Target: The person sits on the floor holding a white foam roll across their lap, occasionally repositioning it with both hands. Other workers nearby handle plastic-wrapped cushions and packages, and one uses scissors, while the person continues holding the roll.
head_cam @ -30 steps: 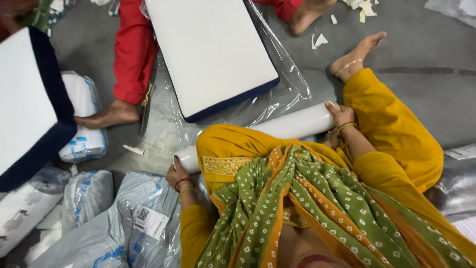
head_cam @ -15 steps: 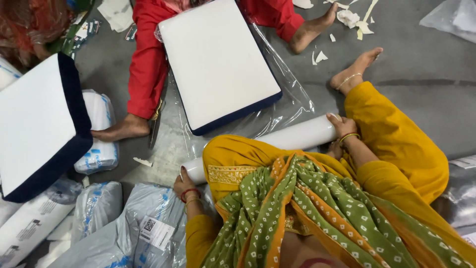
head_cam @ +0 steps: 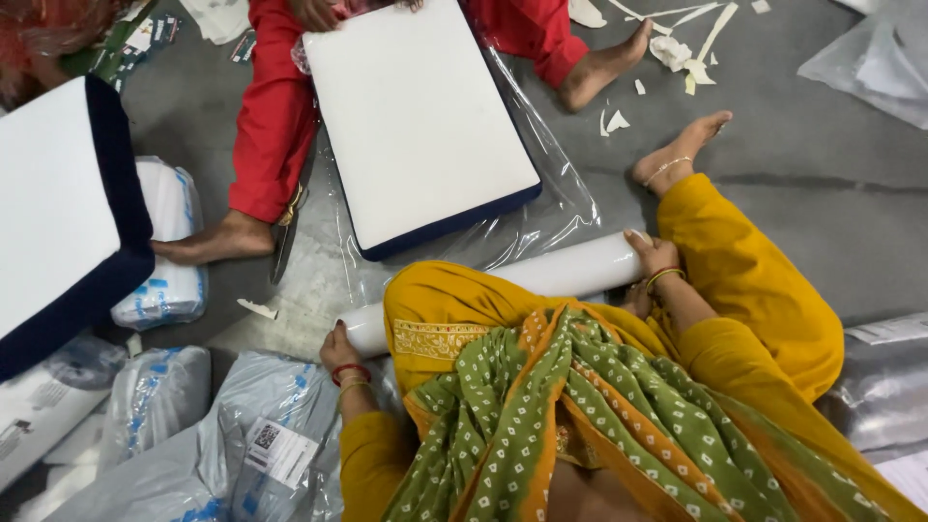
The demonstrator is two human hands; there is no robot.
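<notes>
1. White roll (head_cam: 561, 274): a long tube-shaped roll, lying on the floor (head_cam: 831, 174) across the wearer's lap, one end at 8 o'clock, the other at 2 o'clock. The yellow knee covers its middle. It is held at both ends, apparently to keep it tightly rolled.
2. Left hand (head_cam: 340, 348): at the roll's 8 o'clock end, fingers pressed against the end face. How far they curl round it cannot be told.
3. Right hand (head_cam: 655, 255): at the 2 o'clock end, fingers laid over the top of the roll, partly closed on it.
4. Clear plastic sheet (head_cam: 556, 208): at 12 o'clock of the roll, spread on the floor.
5. White cushion (head_cam: 416, 116): flat, navy-edged, resting on the sheet; another person in red sits behind it.
6. Grey packages (head_cam: 222, 435): at 8 o'clock, heaped beside the left hand.
</notes>
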